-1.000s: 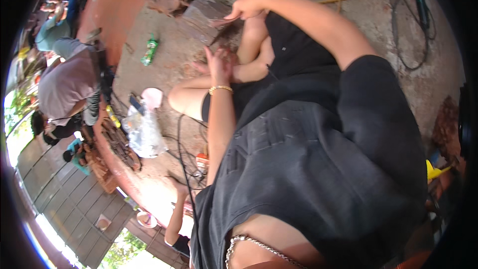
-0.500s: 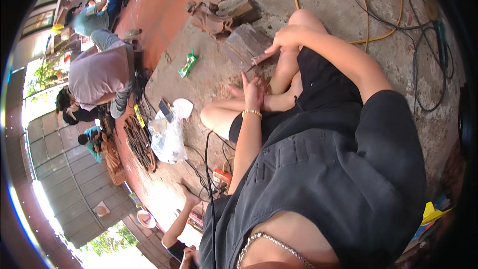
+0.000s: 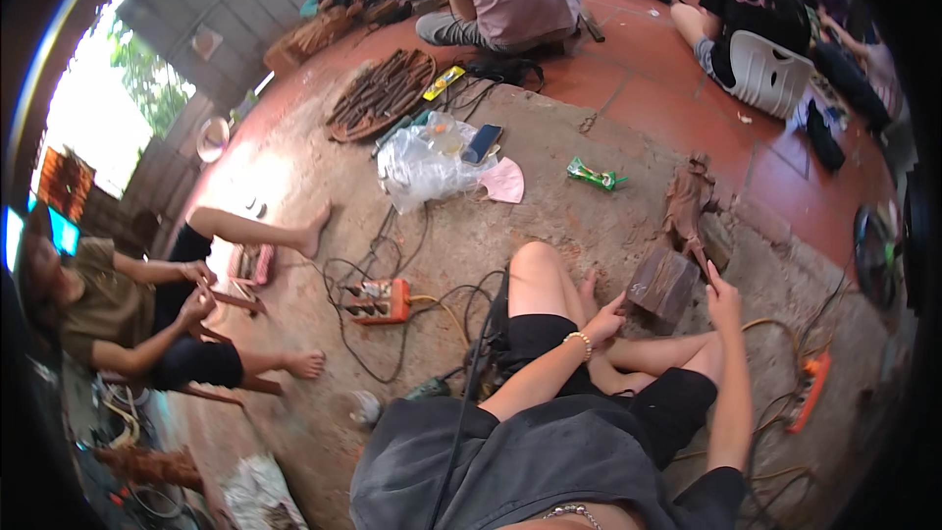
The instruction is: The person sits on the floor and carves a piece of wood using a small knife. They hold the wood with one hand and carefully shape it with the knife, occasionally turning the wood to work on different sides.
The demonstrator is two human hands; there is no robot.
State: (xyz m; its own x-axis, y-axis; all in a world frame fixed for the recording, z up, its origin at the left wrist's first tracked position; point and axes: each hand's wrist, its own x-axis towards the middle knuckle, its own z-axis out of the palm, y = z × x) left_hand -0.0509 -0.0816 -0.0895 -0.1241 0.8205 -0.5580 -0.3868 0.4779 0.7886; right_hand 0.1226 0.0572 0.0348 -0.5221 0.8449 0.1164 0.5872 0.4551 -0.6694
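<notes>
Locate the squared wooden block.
Head view, right of centre: the wooden block sits between the left hand and the right hand, just below the brown wood carving in the picture.

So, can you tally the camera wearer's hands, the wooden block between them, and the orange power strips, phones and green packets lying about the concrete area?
Hands: 2 (left hand, right hand)
Wooden block: 1
Orange power strips: 2
Phone: 1
Green packet: 1
Total: 7

Daylight from upper left; opening blown white. Glare on floor, left of centre. Fisheye bends straight lines, rim vignetted black, purple fringe upper left. Right edge dim.
</notes>
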